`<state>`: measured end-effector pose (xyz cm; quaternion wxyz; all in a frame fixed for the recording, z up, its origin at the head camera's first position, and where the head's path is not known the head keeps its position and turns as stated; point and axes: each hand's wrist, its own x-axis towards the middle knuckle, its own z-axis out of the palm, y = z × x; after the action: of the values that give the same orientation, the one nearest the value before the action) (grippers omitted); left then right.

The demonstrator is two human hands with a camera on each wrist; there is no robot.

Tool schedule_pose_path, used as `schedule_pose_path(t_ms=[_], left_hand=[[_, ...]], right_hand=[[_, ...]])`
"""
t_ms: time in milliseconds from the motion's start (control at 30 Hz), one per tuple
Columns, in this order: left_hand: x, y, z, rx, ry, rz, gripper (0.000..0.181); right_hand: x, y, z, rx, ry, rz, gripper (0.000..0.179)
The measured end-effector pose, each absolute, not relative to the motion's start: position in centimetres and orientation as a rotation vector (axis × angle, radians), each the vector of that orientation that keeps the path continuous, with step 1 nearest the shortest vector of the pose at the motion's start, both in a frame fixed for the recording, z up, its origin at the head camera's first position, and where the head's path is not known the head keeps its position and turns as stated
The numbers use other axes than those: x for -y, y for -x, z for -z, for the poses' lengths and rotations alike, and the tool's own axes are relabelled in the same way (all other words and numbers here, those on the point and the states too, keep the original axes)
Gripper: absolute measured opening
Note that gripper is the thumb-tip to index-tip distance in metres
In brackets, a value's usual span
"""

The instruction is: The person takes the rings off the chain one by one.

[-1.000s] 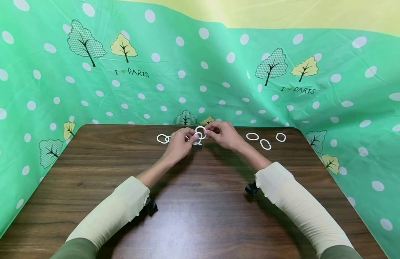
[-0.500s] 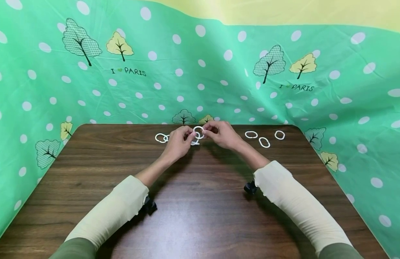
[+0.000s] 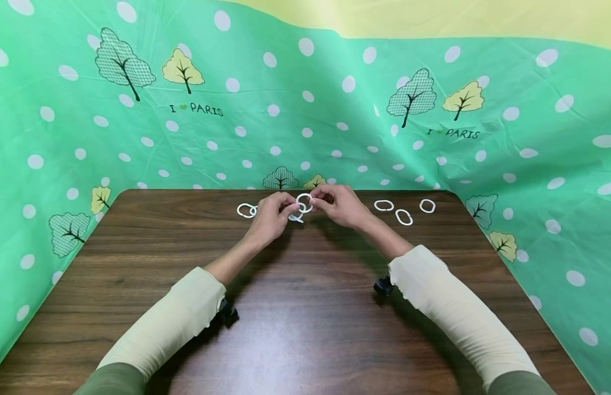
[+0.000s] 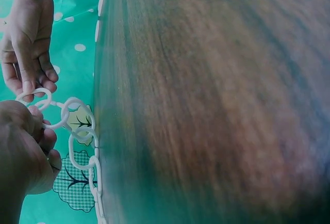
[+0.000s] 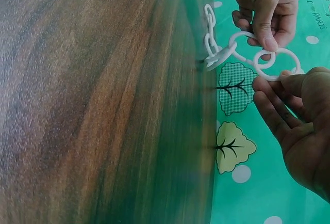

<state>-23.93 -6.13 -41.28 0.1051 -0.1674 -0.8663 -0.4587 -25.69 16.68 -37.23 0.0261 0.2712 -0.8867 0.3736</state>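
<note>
Over the far edge of the table, my left hand [image 3: 273, 216] pinches the end link of a white plastic chain [image 4: 72, 146] between thumb and fingers. Several joined links hang below it, and the rest of the chain lies on the table, partly hidden behind this hand in the head view. My right hand [image 3: 337, 204] pinches a rounder white link [image 5: 298, 61] between thumb and forefinger. In the right wrist view that link overlaps the chain's end link right at the left thumb tip. Both hands are raised, fingertips close together.
Loose white links, an oval one [image 3: 384, 210], a tilted one [image 3: 411, 218] and one farther right [image 3: 427, 199], lie on the brown wooden table [image 3: 305, 307] to the right of my hands. A green dotted curtain [image 3: 305, 120] stands behind the table and along its sides.
Both hands stay nearly in place, still pinching their links. The held links have shifted slightly against each other, and the chain piece hanging below the left hand has swung a little.
</note>
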Motion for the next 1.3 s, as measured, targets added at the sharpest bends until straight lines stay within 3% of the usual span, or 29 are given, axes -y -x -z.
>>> schedule_pose_path(t_ms=[1300], left_hand=[[6.8, 23.8, 41.0, 2.560, 0.451, 1.422, 0.014]], right_hand=[[-25.9, 24.6, 37.9, 2.918, -0.442, -1.120, 0.024]])
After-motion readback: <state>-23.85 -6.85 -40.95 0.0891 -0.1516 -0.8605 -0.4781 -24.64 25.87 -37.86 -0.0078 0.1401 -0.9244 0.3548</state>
